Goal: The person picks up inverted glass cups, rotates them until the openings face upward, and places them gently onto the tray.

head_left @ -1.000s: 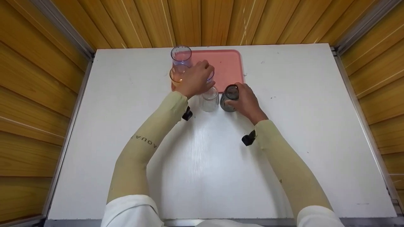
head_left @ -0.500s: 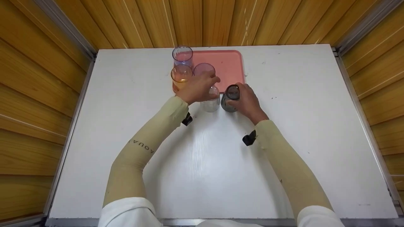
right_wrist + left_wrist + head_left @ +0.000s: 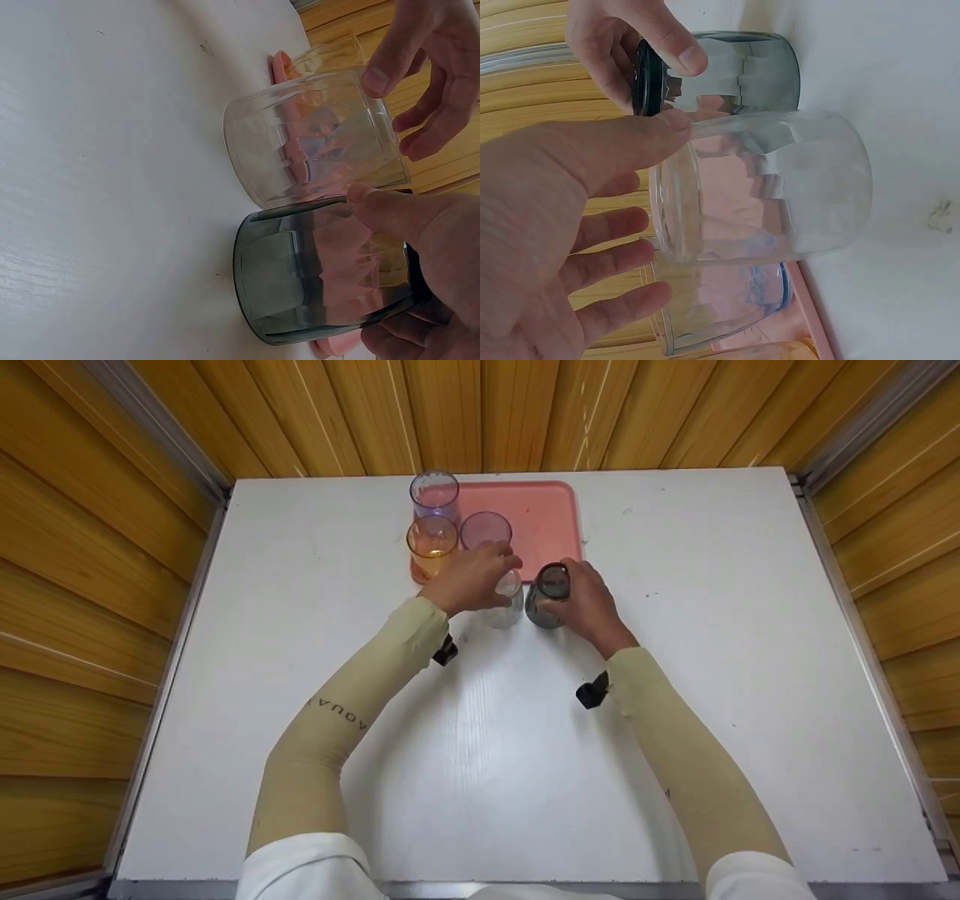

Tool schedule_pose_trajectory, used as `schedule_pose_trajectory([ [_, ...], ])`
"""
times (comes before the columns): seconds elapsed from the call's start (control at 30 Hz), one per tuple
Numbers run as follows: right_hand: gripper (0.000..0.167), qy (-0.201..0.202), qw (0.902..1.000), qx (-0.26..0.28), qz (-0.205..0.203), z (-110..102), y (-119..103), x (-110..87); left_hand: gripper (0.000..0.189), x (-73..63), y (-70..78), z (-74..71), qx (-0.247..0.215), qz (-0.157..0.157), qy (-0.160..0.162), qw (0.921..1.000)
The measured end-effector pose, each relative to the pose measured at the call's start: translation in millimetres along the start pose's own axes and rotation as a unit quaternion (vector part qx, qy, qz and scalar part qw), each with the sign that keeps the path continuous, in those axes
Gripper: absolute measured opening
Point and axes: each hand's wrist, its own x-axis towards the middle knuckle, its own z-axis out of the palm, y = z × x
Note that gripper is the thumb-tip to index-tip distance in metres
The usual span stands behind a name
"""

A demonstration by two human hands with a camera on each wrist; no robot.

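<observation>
My right hand (image 3: 592, 604) grips a smoky grey glass (image 3: 300, 277) near its top, thumb on the near side and fingers behind it. Close beside it stands a clear glass (image 3: 780, 195) on the white table. My left hand (image 3: 472, 577) is at the top of that clear glass, its thumb tip overlapping the rim and its fingers spread and fairly straight by the mouth. Behind it, a purple-tinted glass (image 3: 486, 529) stands on the pink tray (image 3: 544, 510). An amber glass (image 3: 433, 538) and a bluish glass (image 3: 434, 495) occupy the tray's left side.
The tray lies at the far edge of the white table (image 3: 480, 780). Wooden panel walls (image 3: 517, 412) rise behind and on both sides. Each wrist wears a small black camera (image 3: 592, 690).
My left hand has left the purple glass on the tray and come nearer, to the clear glass. My right hand has stayed on the grey glass.
</observation>
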Motion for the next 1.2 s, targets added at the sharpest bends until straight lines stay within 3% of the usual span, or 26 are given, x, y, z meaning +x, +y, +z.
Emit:
schedule_pose_trajectory([
  [0.53, 0.07, 0.004, 0.9999, -0.003, -0.009, 3.3, -0.2, 0.2, 0.061, 0.9, -0.8, 10.2, 0.009, -0.013, -0.021, 0.9997],
  [1.2, 0.085, 0.008, 0.9996, 0.018, -0.018, 7.6, 8.8, -0.8, 0.061, -7.1, 0.2, 2.1, -0.001, 0.004, -0.021, 0.9998],
])
